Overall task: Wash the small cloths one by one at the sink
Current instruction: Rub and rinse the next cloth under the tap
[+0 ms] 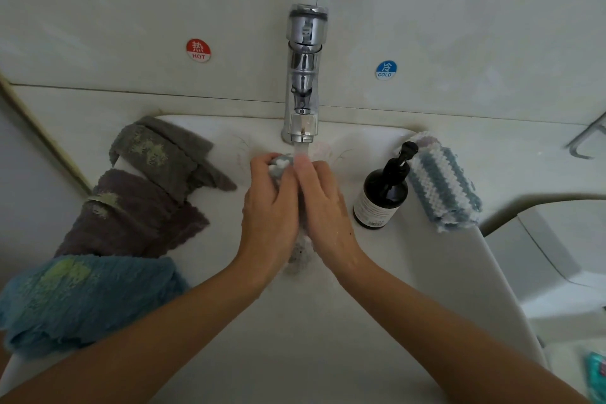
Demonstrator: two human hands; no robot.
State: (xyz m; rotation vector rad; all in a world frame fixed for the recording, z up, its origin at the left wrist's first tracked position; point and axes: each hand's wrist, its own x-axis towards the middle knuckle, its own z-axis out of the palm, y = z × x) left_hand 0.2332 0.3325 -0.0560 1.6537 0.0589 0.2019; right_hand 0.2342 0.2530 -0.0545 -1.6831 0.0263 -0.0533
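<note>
Water runs in a narrow stream from the chrome single-lever tap (303,75) at the back edge of the white ceramic sink (328,321), and falls straight onto the two hands held together beneath the spout. Between them is a small grey-and-white knitted cloth (280,166), bunched up; its top shows above the fingers just under the stream, and a wet, sudsy tail of it hangs out below the palms over the basin.

The left hand (269,207) has its fingers curled round the cloth from the left side, gripping it. The right hand (323,203) presses in from the right, its fingers bent over the bundle and wetted by the stream, so the cloth is squeezed between both hands.

Along the left rim of the sink lie three more cloths. A grey terry cloth with pale green stains (164,151) sits nearest the back left corner. A dark purple-brown terry cloth with similar stains (137,216) lies just in front of it, overlapping it. A blue terry cloth with a yellow-green stain (82,298) drapes over the front left edge.

On the right rim stands a dark brown pump bottle with a pale label (383,190), and just beside it, toward the back right corner, lies a folded blue-and-white striped knitted cloth (442,187).

On the wall are a red round HOT sticker (198,50) and a blue round COLD sticker (386,70).
</note>
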